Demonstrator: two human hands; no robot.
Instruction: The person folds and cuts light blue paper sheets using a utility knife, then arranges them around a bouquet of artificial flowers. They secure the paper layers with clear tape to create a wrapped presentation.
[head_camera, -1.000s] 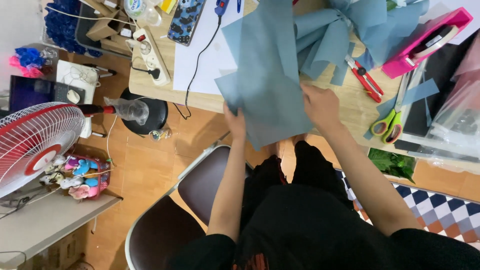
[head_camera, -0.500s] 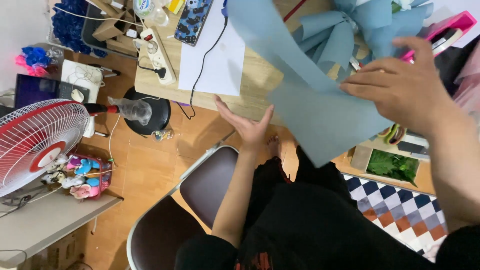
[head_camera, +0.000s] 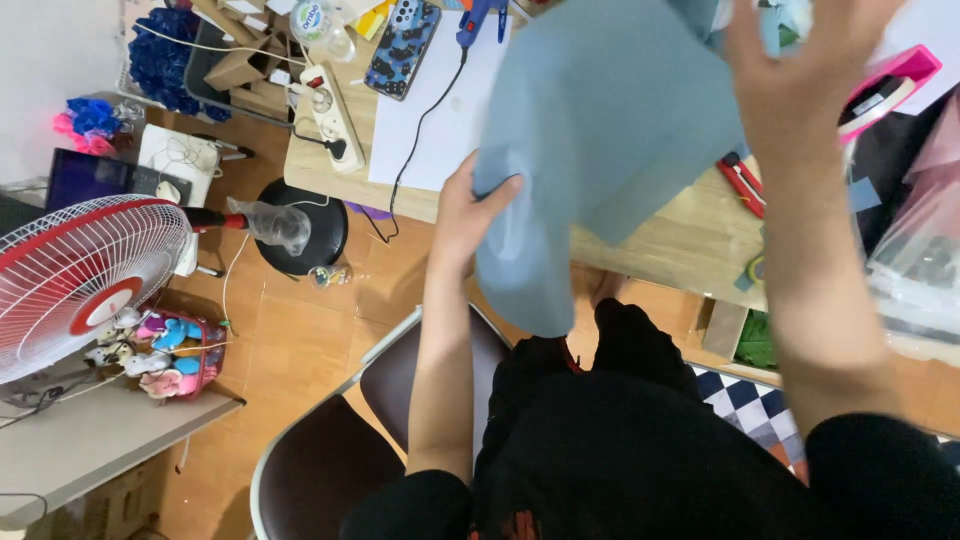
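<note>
A large sheet of blue-grey paper (head_camera: 600, 150) hangs in the air over the front edge of a wooden table (head_camera: 680, 240). My left hand (head_camera: 465, 215) grips its lower left edge, thumb over the front. My right hand (head_camera: 805, 75) is raised high at the sheet's upper right corner, fingers spread and blurred; whether it still pinches the sheet cannot be made out. The sheet hides much of the tabletop behind it.
On the table lie white paper (head_camera: 445, 110), a patterned phone (head_camera: 402, 45), a blue glue gun (head_camera: 478, 18), a power strip (head_camera: 322, 100), a red cutter (head_camera: 740, 180) and a pink box (head_camera: 890, 85). A red-and-white fan (head_camera: 80, 280), a black stool (head_camera: 300, 225) and brown chairs (head_camera: 320, 470) stand on the floor.
The blue sheet has been lifted and swung toward the camera. My left hand rose from below the table edge and took the sheet's lower edge; my right hand moved up.
</note>
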